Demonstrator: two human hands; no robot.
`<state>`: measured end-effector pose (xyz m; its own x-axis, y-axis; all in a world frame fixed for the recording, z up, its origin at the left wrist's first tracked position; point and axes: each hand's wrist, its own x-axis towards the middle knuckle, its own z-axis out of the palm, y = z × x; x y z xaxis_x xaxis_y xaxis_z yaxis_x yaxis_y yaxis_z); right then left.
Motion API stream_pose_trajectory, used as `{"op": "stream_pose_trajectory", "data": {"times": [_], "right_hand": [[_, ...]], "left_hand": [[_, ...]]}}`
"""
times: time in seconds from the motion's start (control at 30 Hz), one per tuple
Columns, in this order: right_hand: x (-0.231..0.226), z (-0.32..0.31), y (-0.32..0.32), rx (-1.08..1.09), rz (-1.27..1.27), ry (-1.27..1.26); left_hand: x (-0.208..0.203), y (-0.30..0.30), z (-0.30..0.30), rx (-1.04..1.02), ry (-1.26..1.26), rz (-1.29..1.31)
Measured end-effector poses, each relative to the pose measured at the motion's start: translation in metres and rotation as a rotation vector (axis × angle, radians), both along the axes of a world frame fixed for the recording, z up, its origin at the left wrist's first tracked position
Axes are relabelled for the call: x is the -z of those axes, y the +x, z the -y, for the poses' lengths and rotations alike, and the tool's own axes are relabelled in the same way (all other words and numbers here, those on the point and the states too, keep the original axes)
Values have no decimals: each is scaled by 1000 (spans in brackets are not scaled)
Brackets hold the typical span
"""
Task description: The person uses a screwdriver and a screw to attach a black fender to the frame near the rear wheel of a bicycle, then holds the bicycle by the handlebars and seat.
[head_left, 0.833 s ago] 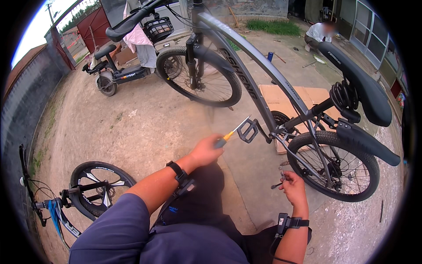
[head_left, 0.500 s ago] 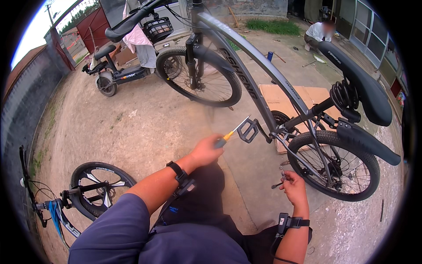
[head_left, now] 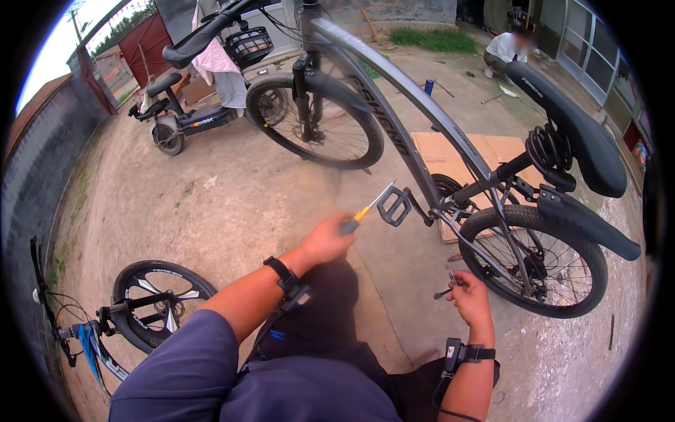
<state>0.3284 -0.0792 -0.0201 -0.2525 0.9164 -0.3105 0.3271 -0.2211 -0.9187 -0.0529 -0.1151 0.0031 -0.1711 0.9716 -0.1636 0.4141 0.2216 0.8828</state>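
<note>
A screwdriver (head_left: 363, 212) with a yellow and grey handle is gripped in my left hand (head_left: 329, 240), its thin metal shaft pointing up and away. The tip is close to a black bicycle pedal (head_left: 394, 207); whether they touch I cannot tell. Pinched in the fingers of my right hand (head_left: 471, 299) is a small metal piece with a dark end (head_left: 443, 293), too small to name. That hand is just left of the rear wheel (head_left: 532, 264) of the grey bicycle (head_left: 383, 116), which stands upright in front of me.
Flat cardboard (head_left: 429, 151) lies beyond the pedal. A second bicycle with a white-spoked wheel (head_left: 163, 302) is at my lower left. An electric scooter (head_left: 204, 121) stands at the far left. Farther off, a person (head_left: 508, 49) crouches near glazed doors (head_left: 590, 53).
The bicycle and background sit slightly higher and more to the left in view. Both hands keep their hold and have barely moved.
</note>
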Motion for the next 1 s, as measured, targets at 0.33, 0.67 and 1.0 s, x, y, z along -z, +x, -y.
{"op": "stream_pose_trajectory", "data": {"times": [0.33,0.67,1.0], "right_hand": [[12,-4,3,-19,-4,0],[8,-4,1,-20,-13,1],[37,-27,15,-38,29,55]], "left_hand": [[-1,1,0,-19,-73,8],[20,-5,-7,-1,6,6],[32,12,-26,-26,-46,147]]}}
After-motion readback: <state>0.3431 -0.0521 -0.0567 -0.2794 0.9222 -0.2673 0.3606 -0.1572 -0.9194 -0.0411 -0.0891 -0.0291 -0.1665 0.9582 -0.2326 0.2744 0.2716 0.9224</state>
